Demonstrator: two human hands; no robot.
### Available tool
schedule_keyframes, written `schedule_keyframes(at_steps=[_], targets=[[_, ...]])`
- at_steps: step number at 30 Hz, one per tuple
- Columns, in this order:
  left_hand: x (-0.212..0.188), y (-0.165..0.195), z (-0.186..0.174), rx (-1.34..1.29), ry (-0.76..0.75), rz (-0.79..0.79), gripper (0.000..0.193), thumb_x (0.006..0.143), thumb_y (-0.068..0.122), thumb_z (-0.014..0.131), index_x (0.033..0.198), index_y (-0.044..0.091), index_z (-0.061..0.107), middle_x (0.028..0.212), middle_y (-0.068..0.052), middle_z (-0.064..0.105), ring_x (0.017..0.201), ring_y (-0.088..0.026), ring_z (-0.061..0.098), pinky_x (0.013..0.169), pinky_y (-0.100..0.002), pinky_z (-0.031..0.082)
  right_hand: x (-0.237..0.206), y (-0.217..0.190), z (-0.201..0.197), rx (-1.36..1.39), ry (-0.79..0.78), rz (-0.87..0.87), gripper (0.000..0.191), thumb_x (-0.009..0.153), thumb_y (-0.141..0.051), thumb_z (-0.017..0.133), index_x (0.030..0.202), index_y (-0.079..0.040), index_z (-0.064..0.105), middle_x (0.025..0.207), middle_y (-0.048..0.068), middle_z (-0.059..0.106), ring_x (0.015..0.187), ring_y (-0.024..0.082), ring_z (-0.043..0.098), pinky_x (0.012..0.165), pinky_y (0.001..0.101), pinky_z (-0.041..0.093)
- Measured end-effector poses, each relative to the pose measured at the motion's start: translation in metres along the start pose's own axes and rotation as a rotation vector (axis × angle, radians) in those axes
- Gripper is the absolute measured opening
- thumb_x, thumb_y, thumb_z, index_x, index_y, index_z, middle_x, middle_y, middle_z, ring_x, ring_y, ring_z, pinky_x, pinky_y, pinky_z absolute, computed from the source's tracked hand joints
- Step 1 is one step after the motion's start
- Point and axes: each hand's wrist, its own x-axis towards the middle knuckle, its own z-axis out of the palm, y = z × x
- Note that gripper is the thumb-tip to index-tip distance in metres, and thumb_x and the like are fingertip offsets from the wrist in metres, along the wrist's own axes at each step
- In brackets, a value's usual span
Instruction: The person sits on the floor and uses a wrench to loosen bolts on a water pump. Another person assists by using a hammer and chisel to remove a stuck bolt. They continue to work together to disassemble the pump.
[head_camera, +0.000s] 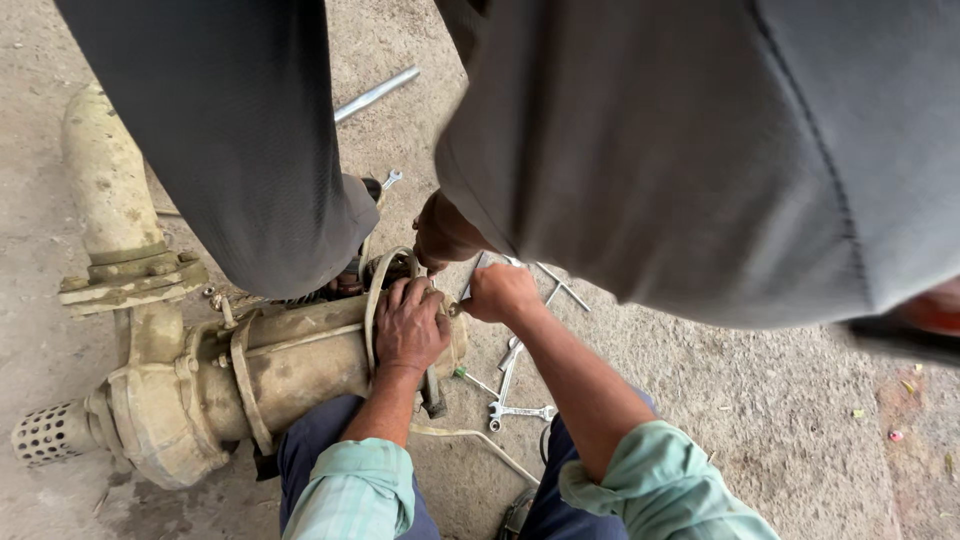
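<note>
Your left hand (410, 325) lies flat, fingers spread, on the pump (270, 370) at the lower left. Press down hard there. Your right hand (500, 293) is curled tight at the pump's end (what it pinches is hidden). Turn slowly; 1 other hand (445, 232) is close.

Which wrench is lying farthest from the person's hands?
The small wrench at the top, beside the other person's shoe. It lies alone on the concrete, while the other wrenches sit clustered just below the right hand.
</note>
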Motion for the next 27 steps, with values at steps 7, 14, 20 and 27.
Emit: schedule_keyframes(at_steps=[7,14,20,27], targets=[[0.006,0.005,-0.009,-0.003,-0.247,0.016,0.031,0.093,0.03,0.061,0.12,0.016,0.068,0.139,-0.008,0.057,0.14,-0.032,0.041,0.108,-0.06,0.034,-0.021,0.002,0.036,0.134,0.021,0.063,0.05,0.101,-0.057,0.056,0.084,-0.012,0.072,0.063,0.002,0.06,0.05,0.01,0.046,0.041,0.0313,0.04],[0.022,0.027,-0.008,0.247,-0.48,0.177,0.042,0.096,0.027,0.057,0.134,0.01,0.062,0.146,-0.014,0.052,0.138,-0.038,0.043,0.115,-0.064,0.028,-0.096,0.019,0.128,0.423,0.248,0.061,0.043,0.095,-0.051,0.064,0.085,-0.012,0.077,0.071,0.014,0.072,0.061,0.031,0.068,0.054,0.0455,0.055],[0.034,0.054,-0.007,0.361,-0.628,0.067,0.025,0.091,0.009,0.056,0.106,0.009,0.077,0.153,-0.014,0.048,0.141,-0.036,0.042,0.117,-0.065,0.028,-0.09,0.027,0.128,0.506,0.223,0.094,0.043,0.096,-0.052,0.062,0.089,-0.012,0.078,0.082,0.015,0.074,0.078,0.036,0.073,0.066,0.0499,0.058],[0.038,0.068,-0.01,0.318,-0.615,-0.057,0.021,0.086,0.005,0.063,0.103,0.006,0.076,0.148,-0.01,0.051,0.14,-0.033,0.042,0.117,-0.066,0.024,-0.099,0.029,0.124,0.49,0.107,0.072,0.044,0.101,-0.052,0.055,0.099,-0.014,0.076,0.085,0.013,0.075,0.076,0.028,0.074,0.068,0.0464,0.061]])
